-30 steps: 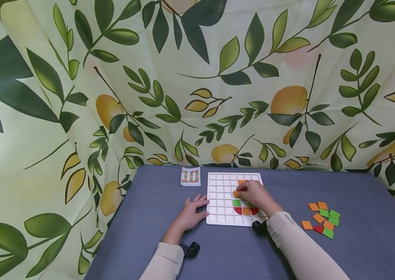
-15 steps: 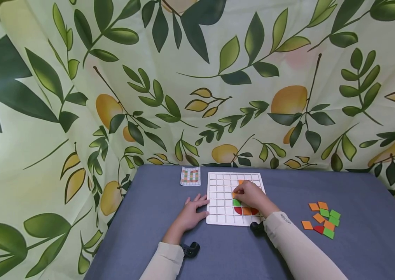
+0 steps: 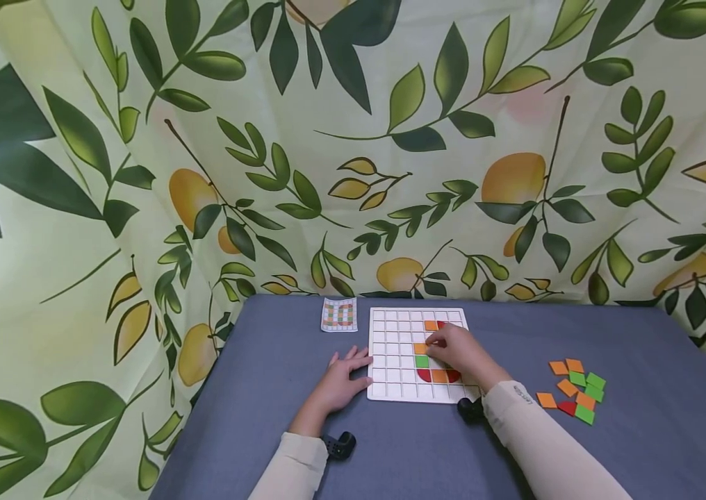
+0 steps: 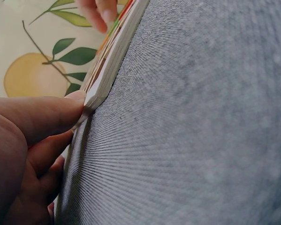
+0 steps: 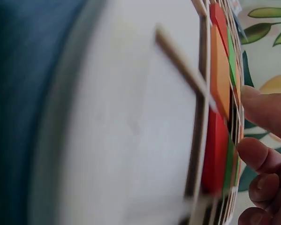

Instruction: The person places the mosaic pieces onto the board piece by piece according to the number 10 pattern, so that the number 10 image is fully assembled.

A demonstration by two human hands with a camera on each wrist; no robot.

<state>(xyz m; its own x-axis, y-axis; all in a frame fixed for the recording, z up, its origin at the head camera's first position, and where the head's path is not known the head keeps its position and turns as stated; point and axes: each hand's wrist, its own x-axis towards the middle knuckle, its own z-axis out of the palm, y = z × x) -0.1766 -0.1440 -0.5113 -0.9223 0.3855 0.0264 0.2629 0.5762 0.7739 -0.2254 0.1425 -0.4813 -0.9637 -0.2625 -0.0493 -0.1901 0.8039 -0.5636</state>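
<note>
A white grid board (image 3: 390, 389) lies on the table, with orange, green and red tiles in its right half. My right hand (image 3: 461, 351) is over those tiles, fingertips just right of an orange tile (image 3: 420, 348). Below that one sit a green tile (image 3: 422, 362) and a row of red, orange (image 3: 439, 376) and red. In the right wrist view the thumb (image 5: 260, 105) and the curved fingers stand apart, with nothing showing between them. At the board's left edge rests my left hand (image 3: 339, 382), fingers extended; its thumb (image 4: 51, 112) touches the corner.
A small card (image 3: 339, 315) printed with a coloured grid lies beyond the left hand. Several loose orange, green and red tiles (image 3: 586, 401) are spread to the right of the board on the grey table (image 3: 428, 451). A leaf-patterned cloth (image 3: 303, 243) hangs behind.
My right fingers had an orange tile at the board and shifted it slightly left. Now the hand is a little to the right, and the tile stays in its square. The left hand keeps still.
</note>
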